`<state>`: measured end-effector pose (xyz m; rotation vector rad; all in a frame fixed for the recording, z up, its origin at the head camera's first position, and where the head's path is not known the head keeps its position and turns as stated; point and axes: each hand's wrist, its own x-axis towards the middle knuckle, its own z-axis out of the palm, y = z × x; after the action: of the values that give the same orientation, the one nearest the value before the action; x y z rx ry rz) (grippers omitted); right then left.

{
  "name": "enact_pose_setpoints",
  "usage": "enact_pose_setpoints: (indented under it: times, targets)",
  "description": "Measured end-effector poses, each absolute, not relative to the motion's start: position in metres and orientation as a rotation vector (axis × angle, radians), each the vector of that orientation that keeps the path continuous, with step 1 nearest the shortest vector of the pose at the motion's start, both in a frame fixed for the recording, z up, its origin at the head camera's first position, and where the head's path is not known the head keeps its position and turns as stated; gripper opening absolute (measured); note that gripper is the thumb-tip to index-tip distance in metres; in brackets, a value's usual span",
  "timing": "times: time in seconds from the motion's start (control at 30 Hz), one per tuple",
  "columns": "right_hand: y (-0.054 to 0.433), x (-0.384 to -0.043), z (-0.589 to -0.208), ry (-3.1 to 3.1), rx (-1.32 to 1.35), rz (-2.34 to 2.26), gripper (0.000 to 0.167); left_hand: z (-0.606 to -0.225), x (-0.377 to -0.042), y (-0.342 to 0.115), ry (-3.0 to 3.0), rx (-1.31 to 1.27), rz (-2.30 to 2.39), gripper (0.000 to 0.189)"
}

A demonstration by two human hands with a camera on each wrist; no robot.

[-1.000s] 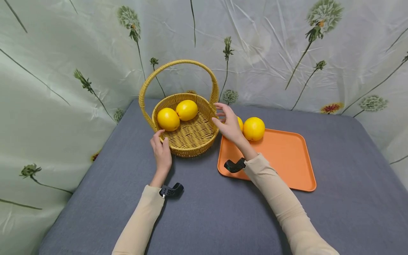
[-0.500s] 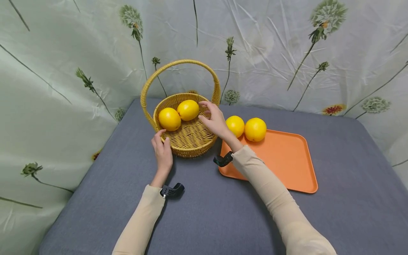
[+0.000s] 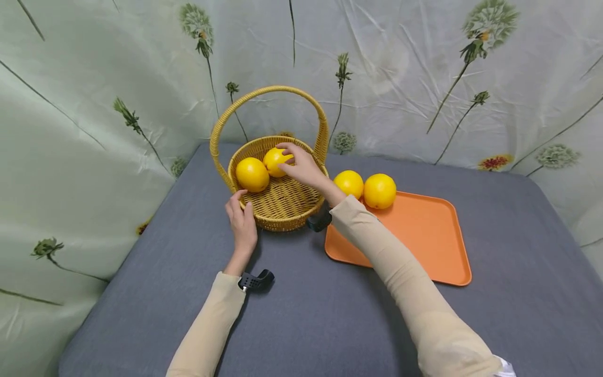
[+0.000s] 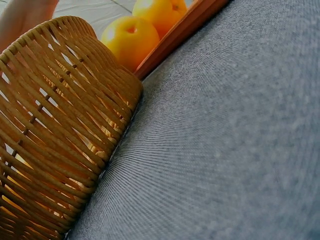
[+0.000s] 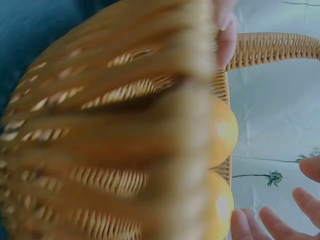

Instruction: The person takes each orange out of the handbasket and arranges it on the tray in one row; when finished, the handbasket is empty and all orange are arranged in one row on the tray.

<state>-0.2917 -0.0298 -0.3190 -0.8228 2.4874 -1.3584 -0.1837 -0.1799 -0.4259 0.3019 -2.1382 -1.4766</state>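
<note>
A woven yellow basket [image 3: 282, 224] with a tall hooped handle holds two yellow-orange oranges; the left one [image 3: 252, 174] lies against the wall beside the right one [image 3: 273, 160]. My left hand [image 3: 243, 228] grips the basket's near-left rim, and some of its fingers [image 5: 227, 42] show over the edge in the right wrist view. Over the basket, my right hand [image 3: 303, 166] reaches above the right orange with spread, bent fingers, partly hiding it. In the right wrist view those fingers [image 5: 277, 227] are apart and hold nothing; contact with the orange cannot be told.
An orange tray [image 3: 424, 230] lies right of the basket, two more oranges at its far-left corner: one [image 3: 348, 183] partly behind my right wrist, one [image 3: 379, 191] beside it. Grey cloth [image 3: 292, 314] covers the table. A floral curtain [image 3: 386, 104] hangs behind.
My right hand has moved left from the basket's right rim to above the right orange inside. My left hand stays at the rim; the oranges keep their places.
</note>
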Motion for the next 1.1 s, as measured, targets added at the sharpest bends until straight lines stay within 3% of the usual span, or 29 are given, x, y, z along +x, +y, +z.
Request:
enact_pose_setpoints:
  times: [1.1]
  targets:
    - [-0.085,-0.309,-0.32,2.419,-0.855,-1.049,0.056,-0.427,-0.185,-0.18,-2.132,0.306,-1.471,0.036]
